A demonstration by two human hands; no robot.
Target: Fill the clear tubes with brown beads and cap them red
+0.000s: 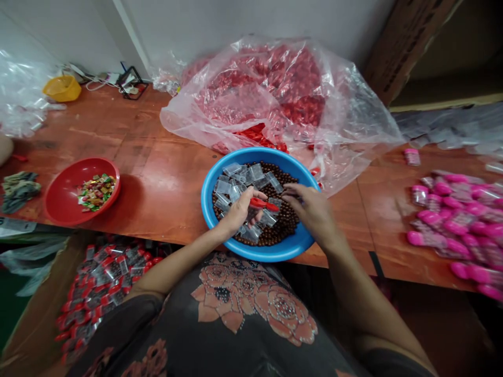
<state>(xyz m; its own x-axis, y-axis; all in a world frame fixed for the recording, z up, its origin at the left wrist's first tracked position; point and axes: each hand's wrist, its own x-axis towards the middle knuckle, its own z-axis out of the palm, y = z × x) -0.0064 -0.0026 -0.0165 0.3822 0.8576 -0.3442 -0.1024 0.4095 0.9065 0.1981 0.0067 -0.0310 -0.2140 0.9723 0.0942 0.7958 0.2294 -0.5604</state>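
My left hand [240, 210] is closed around a red plastic piece [267, 204], narrow and cap-like, above the blue basin [212, 180]. Over the basin's right side is my right hand [314, 213], its fingers bent together toward the thumb. Whatever lies between those fingertips, if anything, is too small to make out. Small round brown beads [288, 220] fill the basin. Several clear plastic boxes [257, 172] lie on top of the beads, mostly at the left and middle.
Behind the basin, a large clear bag [271, 84] holds red pieces. A red bowl [58, 191] with small colourful wrapped items stands left. Pink-capped containers [456, 214] are heaped at the right. Below the table edge, a carton holds red-capped clear containers [106, 277].
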